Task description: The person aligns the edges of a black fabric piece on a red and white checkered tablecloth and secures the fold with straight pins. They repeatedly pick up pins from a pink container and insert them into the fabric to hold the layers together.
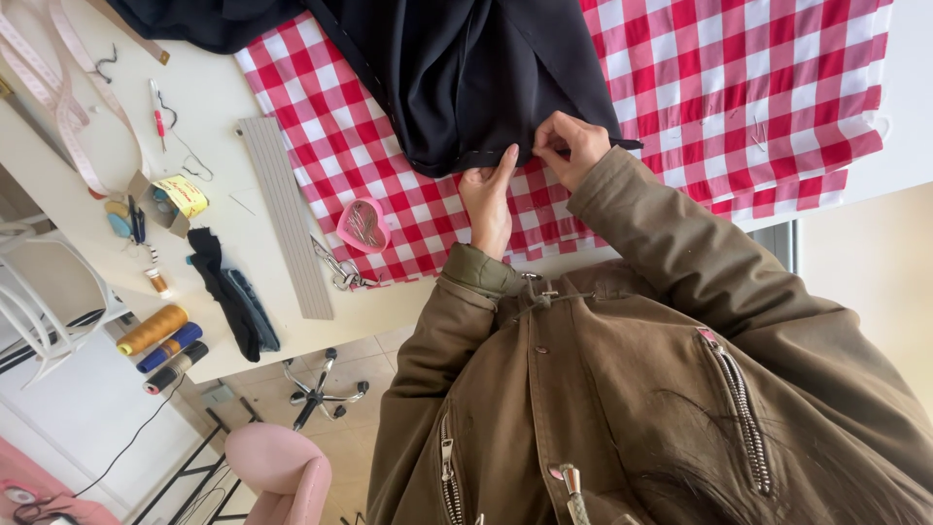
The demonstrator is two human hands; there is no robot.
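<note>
We see a white table [224, 107], beige tiled floor [360, 428], a pink chair [282, 472] and a white chair [39, 301].

A person wears an olive-brown jacket [632, 389] with long sleeves that end at each wrist. A ribbed green cuff [481, 270] sits just below the left hand [486, 199]. Silver zips [746, 418] run across the chest, with snaps and a drawstring near the collar. Both hands are bare, the right hand [573, 146] too.
</note>
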